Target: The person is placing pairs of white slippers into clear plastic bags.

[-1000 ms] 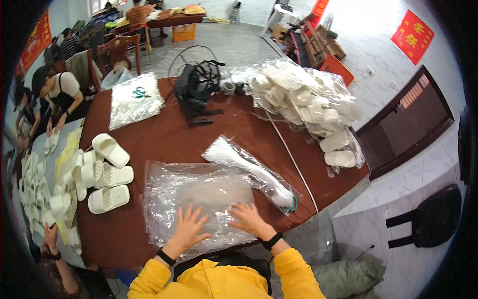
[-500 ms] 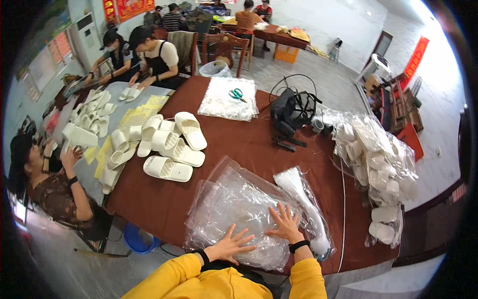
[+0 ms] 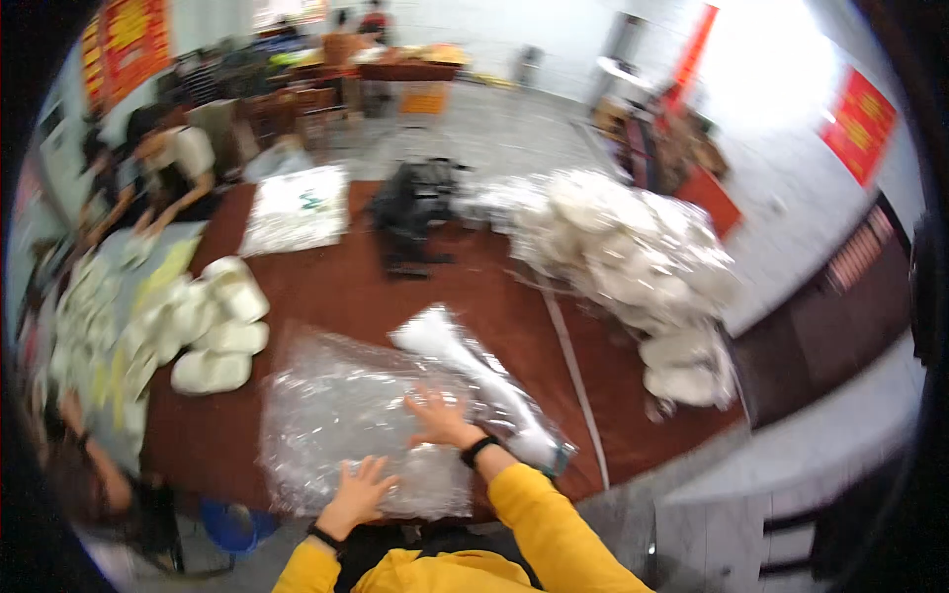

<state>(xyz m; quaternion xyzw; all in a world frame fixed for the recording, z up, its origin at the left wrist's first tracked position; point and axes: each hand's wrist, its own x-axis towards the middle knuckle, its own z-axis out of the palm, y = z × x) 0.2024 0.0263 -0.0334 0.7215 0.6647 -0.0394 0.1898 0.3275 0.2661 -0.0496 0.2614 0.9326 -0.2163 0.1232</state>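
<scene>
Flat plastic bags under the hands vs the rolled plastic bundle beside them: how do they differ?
The flat plastic bags lie spread wide on the table; the rolled bundle is narrow and runs diagonally. Both hands, left hand and right hand, press the flat bags; the bundle lies beside them. Both are clear, crinkled plastic.

Low in the frame, the left hand [image 3: 358, 491] and right hand [image 3: 438, 418] lie on a flat stack of plastic bags [image 3: 346, 415] on the table [image 3: 346, 287]. A rolled bundle [image 3: 484, 381] lies right of it, slippers [image 3: 213, 331] left, and what seems a bagged slipper heap [image 3: 633, 257] upper right.
</scene>
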